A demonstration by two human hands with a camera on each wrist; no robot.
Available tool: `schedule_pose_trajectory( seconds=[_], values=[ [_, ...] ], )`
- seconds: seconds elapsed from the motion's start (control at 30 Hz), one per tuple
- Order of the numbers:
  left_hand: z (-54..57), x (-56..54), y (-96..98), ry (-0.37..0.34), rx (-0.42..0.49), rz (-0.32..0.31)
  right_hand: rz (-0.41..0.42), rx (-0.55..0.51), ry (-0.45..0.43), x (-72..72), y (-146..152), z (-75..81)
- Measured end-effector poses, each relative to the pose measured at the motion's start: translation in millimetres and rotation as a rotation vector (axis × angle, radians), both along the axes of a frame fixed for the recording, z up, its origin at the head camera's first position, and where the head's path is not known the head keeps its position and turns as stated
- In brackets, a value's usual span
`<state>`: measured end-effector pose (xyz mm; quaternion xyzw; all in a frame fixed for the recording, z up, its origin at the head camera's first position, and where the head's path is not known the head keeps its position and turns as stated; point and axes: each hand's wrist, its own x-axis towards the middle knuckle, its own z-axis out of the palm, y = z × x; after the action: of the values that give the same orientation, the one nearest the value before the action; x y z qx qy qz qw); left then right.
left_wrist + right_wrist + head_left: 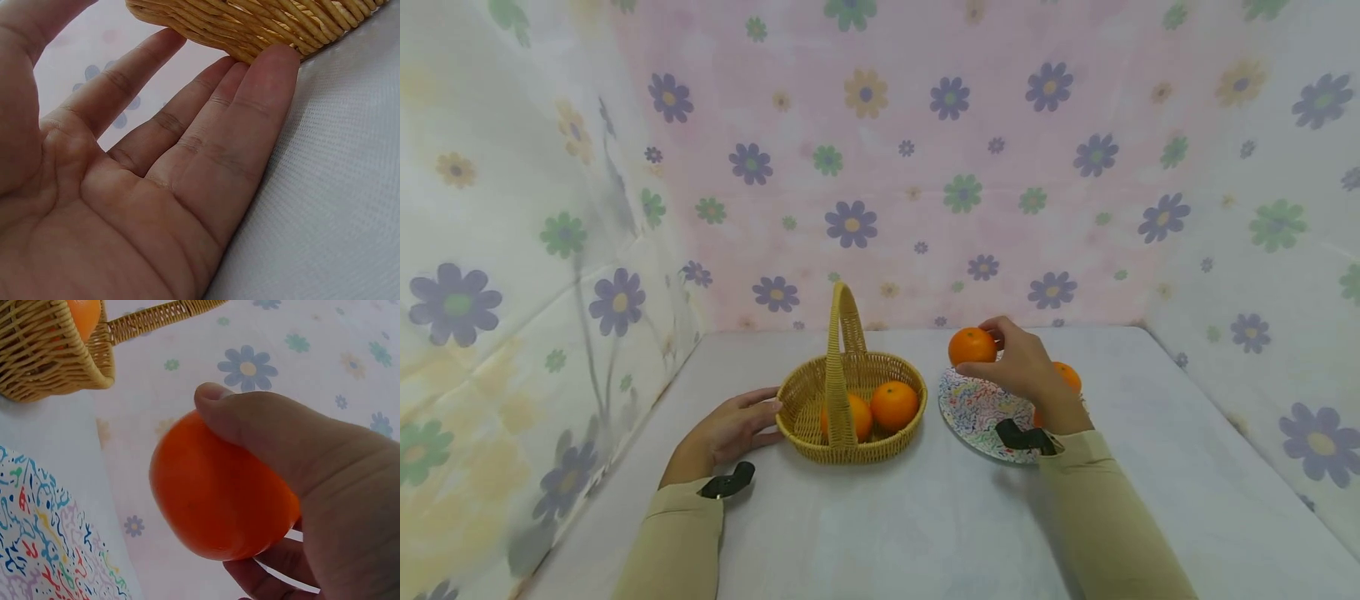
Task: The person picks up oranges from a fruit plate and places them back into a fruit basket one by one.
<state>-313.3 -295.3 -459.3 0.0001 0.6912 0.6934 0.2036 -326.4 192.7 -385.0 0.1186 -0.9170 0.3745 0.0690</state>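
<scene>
My right hand (1018,362) grips an orange (972,347) between thumb and fingers, above the far part of a plate with a multicoloured squiggle pattern (973,412). In the right wrist view the orange (219,487) fills the grasp, thumb on one side and fingertips on the other. My left hand (737,429) rests at the left side of a yellow wicker basket (805,400), and its nearly straight fingers (269,81) touch the woven wall. Two oranges lie in the basket, one (895,406) at the right and another (850,418) partly behind the handle.
More oranges (1066,377) lie on the plate, partly hidden by my right hand and wrist. The tall basket handle (837,358) arches over the basket. A white cloth covers the table (880,525), with flower-printed cloth walls (910,167) at the back and sides.
</scene>
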Motion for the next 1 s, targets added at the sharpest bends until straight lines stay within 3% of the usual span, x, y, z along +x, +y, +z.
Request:
schedule_pose_trajectory(
  seconds=[0.5, 1.0],
  values=[
    [-0.7, 0.0, 0.0, 0.005, 0.012, -0.021, 0.065, -0.033, 0.048, -2.4, -34.4, 1.0],
    [-0.9, -0.1, 0.7, 0.002, 0.016, 0.007, 0.112, -0.019, 0.063, -6.4, -70.8, 8.9]
  ],
)
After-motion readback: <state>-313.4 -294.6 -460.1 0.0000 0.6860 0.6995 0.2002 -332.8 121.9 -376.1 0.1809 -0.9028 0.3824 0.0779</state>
